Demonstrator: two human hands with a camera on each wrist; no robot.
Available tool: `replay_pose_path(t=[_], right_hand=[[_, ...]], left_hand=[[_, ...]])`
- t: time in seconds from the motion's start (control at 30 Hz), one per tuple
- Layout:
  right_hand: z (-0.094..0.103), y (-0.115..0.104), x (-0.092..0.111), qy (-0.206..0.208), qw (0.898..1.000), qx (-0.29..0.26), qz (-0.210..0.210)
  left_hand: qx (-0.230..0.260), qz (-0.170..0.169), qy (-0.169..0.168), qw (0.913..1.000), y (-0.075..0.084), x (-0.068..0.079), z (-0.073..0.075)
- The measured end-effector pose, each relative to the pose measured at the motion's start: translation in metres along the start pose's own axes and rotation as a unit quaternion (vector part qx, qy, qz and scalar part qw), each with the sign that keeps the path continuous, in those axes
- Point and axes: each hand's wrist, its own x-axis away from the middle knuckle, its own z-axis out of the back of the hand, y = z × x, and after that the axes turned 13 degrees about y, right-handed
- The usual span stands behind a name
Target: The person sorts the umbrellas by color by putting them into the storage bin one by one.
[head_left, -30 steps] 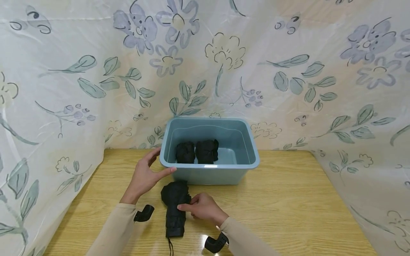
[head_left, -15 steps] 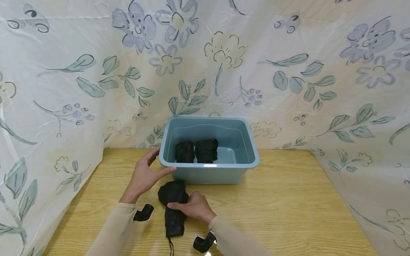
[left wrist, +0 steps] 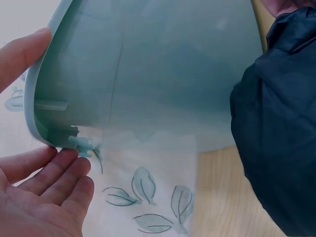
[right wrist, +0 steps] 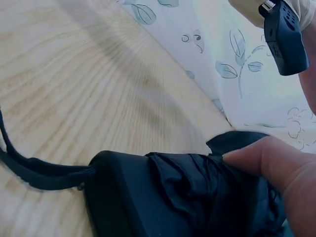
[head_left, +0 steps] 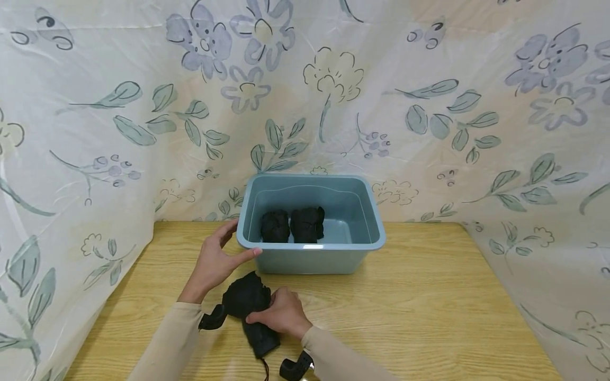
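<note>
My right hand [head_left: 284, 312] grips the middle of a black folding umbrella [head_left: 245, 299], thumb across its top. Its puffed, loosely folded canopy points to the far left, and the narrow handle end points towards me. The right wrist view shows the handle's end with a wrist strap [right wrist: 44, 175] and the thumb pressing gathered cloth. My left hand [head_left: 216, 264] holds the front left corner of a blue-grey plastic bin [head_left: 310, 262], thumb on the front rim and fingers at the left side. In the left wrist view the canopy [left wrist: 276, 118] bulges close beside the bin.
Inside the bin lie two black bundled things, one at the left [head_left: 275, 227] and one near the middle [head_left: 307, 225]. The wooden table [head_left: 429, 312] carries the bin near its back edge. A floral sheet [head_left: 429, 106] hangs behind and at both sides.
The right hand has shifted left and taken a fuller grip on the umbrella. Its canopy end has swung left and towards me, while the handle end has turned right. Left hand and bin stay put.
</note>
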Motion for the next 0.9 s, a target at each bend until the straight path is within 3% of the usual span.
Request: replay_pose_path(t=[0.17,0.3,0.63,0.9], right_hand=[[0.007,0.004,0.003,-0.025,0.999,-0.024,0.011],[0.027,-0.001,0.01,-0.044,0.998,-0.044,0.02],[0.107,-0.021,0.034,-0.058,0.994,-0.076,0.056],[0.175,-0.047,0.037,-0.015,0.993,-0.068,0.096]], left_hand=[[0.0,-0.001,-0.002,1.0,0.001,0.0,-0.001],[0.001,-0.007,-0.004,1.0,0.002,0.0,-0.002],[0.013,-0.01,-0.009,0.9998,0.001,-0.001,0.0],[0.019,-0.01,-0.009,0.9997,0.0,-0.002,0.0]])
